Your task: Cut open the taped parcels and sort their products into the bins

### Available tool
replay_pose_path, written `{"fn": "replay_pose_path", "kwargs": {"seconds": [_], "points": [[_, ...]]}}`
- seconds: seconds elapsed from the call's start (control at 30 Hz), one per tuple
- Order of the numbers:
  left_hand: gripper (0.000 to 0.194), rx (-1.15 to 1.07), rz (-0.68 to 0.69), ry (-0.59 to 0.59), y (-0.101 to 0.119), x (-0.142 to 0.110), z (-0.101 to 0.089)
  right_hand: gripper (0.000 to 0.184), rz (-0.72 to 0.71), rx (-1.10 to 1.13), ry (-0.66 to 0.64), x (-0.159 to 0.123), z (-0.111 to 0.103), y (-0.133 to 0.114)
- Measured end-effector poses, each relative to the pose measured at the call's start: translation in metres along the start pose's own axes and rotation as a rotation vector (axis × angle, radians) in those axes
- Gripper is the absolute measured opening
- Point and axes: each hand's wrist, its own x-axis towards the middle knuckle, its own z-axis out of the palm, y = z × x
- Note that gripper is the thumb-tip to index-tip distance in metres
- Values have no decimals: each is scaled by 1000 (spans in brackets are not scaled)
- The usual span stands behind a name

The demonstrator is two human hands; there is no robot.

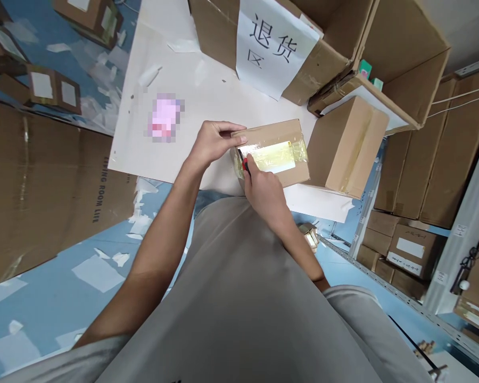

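Observation:
A small cardboard box (269, 137) lies on the white table in front of me, with a white label (281, 158) and clear yellowish tape across its top. My left hand (217, 139) grips the box at its left end, thumb on the top face and fingers along the far edge. In my right hand (263, 189) is a red and black box cutter (245, 163), its tip against the taped left end of the box. Part of the cutter is hidden by my fingers.
Right of the box stands a closed carton (349, 146). Large open cartons (219, 32) line the back, one bearing a paper sign (273, 45). A blurred pink item (165, 117) lies on the white table (143, 143). Paper scraps (98, 271) litter the blue floor; a shelf of boxes is at right.

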Motion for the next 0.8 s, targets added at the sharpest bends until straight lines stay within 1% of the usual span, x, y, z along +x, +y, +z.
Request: {"fn": "replay_pose_path", "kwargs": {"seconds": [0.1, 0.23, 0.4, 0.5, 0.6, 0.7, 0.8], "points": [[35, -5, 5, 10, -5, 1, -1, 69, -17, -29, 0, 1, -2, -7], [40, 1, 10, 10, -3, 0, -1, 68, 3, -54, -20, -4, -5, -12], [60, -9, 6, -21, 0, -8, 3, 62, 66, -83, -50, -30, 6, -12], [69, -8, 5, -16, 0, -15, 6, 66, 69, -131, -82, -49, 15, -9], [76, -15, -2, 0, 2, -23, 9, 70, 68, -151, -110, -63, 19, -6], [81, -28, -14, 11, 8, -29, 10, 69, 72, -137, -136, -64, 16, -5], [84, -31, -35, 36, 14, -30, 9, 67, 37, -118, -109, -56, 11, -4]]}}
